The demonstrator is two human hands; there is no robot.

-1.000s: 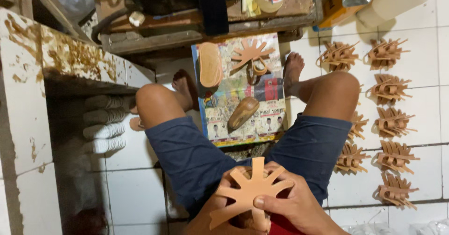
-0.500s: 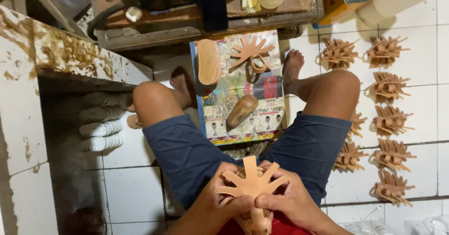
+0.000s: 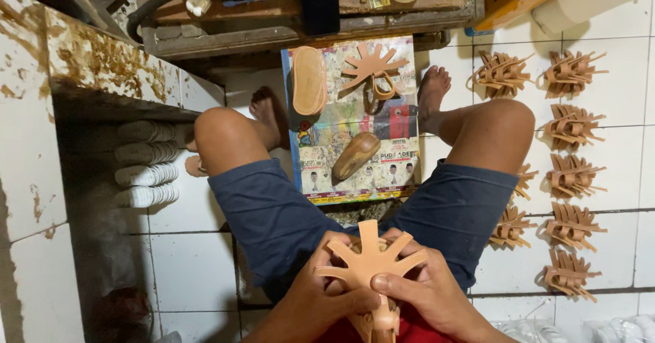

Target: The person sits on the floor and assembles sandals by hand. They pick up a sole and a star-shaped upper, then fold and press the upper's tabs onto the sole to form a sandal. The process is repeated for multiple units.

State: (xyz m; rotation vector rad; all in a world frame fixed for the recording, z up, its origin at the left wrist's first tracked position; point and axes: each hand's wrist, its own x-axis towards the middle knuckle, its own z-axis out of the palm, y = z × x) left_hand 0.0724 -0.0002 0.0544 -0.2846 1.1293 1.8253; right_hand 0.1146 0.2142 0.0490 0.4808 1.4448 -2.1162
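Both hands grasp one tan leather cutout (image 3: 372, 261): left hand (image 3: 321, 295), right hand (image 3: 426, 292); its stem points toward the person.

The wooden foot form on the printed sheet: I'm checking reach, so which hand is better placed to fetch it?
Probably the left hand: the wooden form lies slightly left of centre. Both hands grip the tan cutout.

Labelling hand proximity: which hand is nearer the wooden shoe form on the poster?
Left, marginally. The left hand sits almost straight below the wooden shoe form; the right hand is lower right of it. Both grip the tan strap piece, well clear of the form.
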